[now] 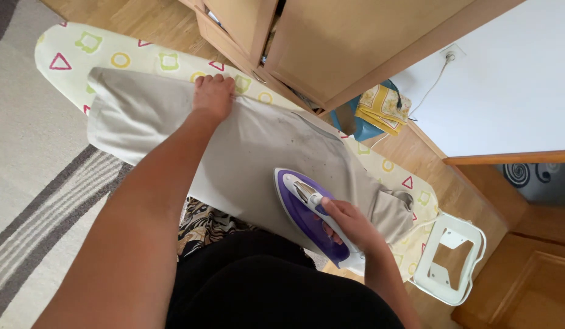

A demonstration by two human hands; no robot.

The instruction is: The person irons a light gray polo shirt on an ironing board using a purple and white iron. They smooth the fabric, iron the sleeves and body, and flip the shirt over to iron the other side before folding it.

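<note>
A wooden cabinet stands against the wall, beside a blue bag with yellow cloth on it. A white cord runs to 1 wall socket. A striped grey rug covers the floor; patterned fabric, possibly clothing, lies below.

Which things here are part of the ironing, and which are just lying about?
In use:
iron, gripped by right hand
beige garment, pinned flat by left hand
ironing board
iron rest, empty

Lying about:
yellow cloth on blue thing
cupboard
striped rug
wall socket
</note>
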